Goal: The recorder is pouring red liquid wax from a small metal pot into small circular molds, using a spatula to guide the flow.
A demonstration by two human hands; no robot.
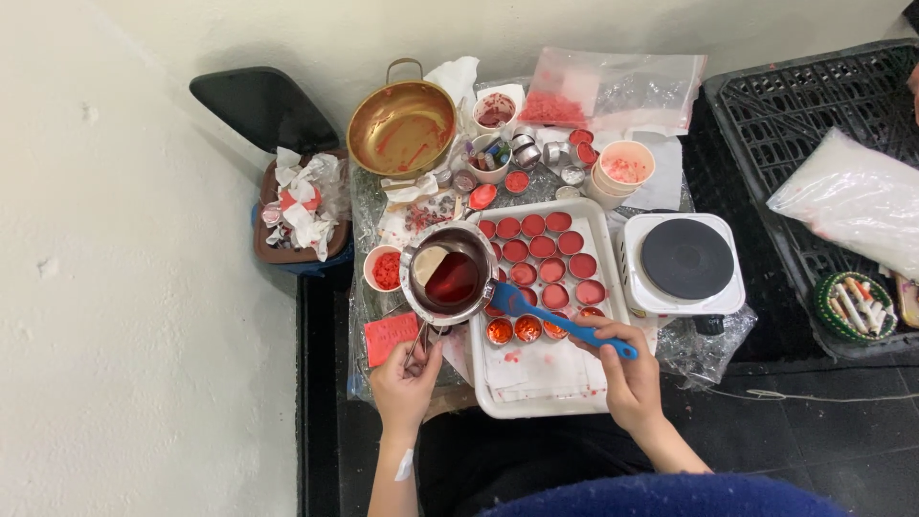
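Observation:
My left hand (406, 381) grips the handle of a small steel pot (448, 275) holding dark red liquid, raised and tilted over the left edge of a white tray (536, 402). My right hand (627, 373) holds a blue spatula (560, 321) whose blade rests at the pot's rim. The tray carries rows of small round tins (548, 249) filled with red wax; three at the front look orange and glossy.
A white electric hotplate (682, 263) sits right of the tray. A copper pan (401, 126), paper cups, a plastic bag of red flakes (613, 91) and small jars crowd the back. A bin with tissues (302, 206) stands left; a black crate (823, 105) right.

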